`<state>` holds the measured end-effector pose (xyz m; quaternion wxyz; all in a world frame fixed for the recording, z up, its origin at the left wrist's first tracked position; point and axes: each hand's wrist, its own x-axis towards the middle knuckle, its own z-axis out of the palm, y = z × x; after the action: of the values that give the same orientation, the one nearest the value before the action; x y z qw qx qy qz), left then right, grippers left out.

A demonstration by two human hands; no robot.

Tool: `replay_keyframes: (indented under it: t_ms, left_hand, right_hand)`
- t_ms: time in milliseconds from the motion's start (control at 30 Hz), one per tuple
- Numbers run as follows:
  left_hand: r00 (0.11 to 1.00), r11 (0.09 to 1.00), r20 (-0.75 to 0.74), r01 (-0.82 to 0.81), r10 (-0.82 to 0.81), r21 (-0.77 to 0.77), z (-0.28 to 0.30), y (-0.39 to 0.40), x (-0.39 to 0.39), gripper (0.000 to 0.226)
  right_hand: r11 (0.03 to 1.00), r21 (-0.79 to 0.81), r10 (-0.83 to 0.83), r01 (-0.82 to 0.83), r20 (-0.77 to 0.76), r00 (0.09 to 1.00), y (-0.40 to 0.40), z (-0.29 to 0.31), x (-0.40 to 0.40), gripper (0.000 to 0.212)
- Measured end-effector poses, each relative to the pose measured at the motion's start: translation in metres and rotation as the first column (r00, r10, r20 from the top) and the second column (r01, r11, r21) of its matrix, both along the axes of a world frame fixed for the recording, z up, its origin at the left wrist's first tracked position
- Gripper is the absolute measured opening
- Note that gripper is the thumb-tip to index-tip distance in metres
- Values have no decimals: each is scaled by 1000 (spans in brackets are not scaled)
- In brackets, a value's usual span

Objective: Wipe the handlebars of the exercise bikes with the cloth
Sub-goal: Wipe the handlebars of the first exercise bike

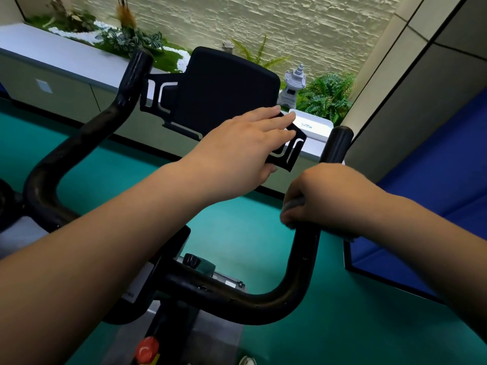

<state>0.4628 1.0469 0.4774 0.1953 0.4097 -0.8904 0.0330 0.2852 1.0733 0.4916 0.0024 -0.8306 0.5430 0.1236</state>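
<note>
One teal floor (342, 325) beneath black handlebars (295, 285), textured wall (303, 22) beyond.

I count two handlebar grips: one (308, 259) under my right hand (324, 196), one (79, 143) far off my left hand (237, 151). One cloth (291, 206), one console (224, 90), one red knob (147, 349).

Even, fairly bright indoor light fills the scene — no hard shadows fall on the green floor (263, 233). The textured wall (290, 27) behind the black screen (226, 88) glows brightest, lit from above. Soft sheen runs along the handlebar (297, 280) below the screen. Straight edges bow toward the corners — wide-angle distortion. Foreground forearms look slightly soft.
</note>
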Motion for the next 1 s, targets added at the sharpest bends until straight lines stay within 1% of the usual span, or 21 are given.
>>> replay_keyframes:
  t_ms: [67,100,200,233,367,400,500,533,567,700,733,833,867,1000]
  left_hand:
    - [1000,1000,18,-5,5,4,1,1,0,61]
    - [1000,1000,26,-10,10,15,1,1,0,61]
    - [998,1000,60,-2,1,20,0,1,0,63]
    - [998,1000,67,1,-3,22,-1,2,0,64]
    - [997,1000,76,0,-1,19,-7,1,0,66]
    - [996,1000,84,1,-2,13,-8,-1,1,67]
    - [993,1000,117,7,-7,3,-9,-4,3,70]
    - [992,1000,130,9,-9,-1,-10,-4,4,71]
    - [990,1000,144,12,-11,-7,-11,-5,4,72]
    - [984,999,179,21,-15,-30,-18,-5,6,77]
    - [982,999,187,23,-15,-37,-19,-5,6,78]
    - [970,999,240,30,-22,-29,-21,-3,7,79]
    - [964,999,263,34,-28,-18,-21,-3,8,80]
    - [942,998,329,61,-62,12,-19,-1,14,76]
  right_hand:
    - [998,58,10,-11,8,1000,0,2,2,23]
    - [999,38,10,-11,11,1000,-3,3,0,24]
    - [991,-132,-25,29,34,999,-13,8,-9,26]
    - [989,-146,-29,36,54,998,-12,7,-11,25]
    - [999,-37,7,-4,85,996,3,-1,-8,19]
    - [999,-47,2,3,103,995,3,-1,-9,17]
    - [976,-213,-8,38,137,990,-6,1,-17,20]
    - [971,-234,-10,44,144,990,-7,1,-18,20]
    - [975,-219,-10,39,135,991,-5,0,-17,19]
    - [998,-66,1,3,62,998,0,-4,-9,16]
    - [998,-66,-11,16,68,998,-4,-1,-10,17]
    - [983,-174,-51,63,70,996,-15,7,-15,21]
    - [982,-178,-49,58,60,997,-15,6,-15,21]
    - [999,-47,13,-13,-1,1000,2,1,-2,16]
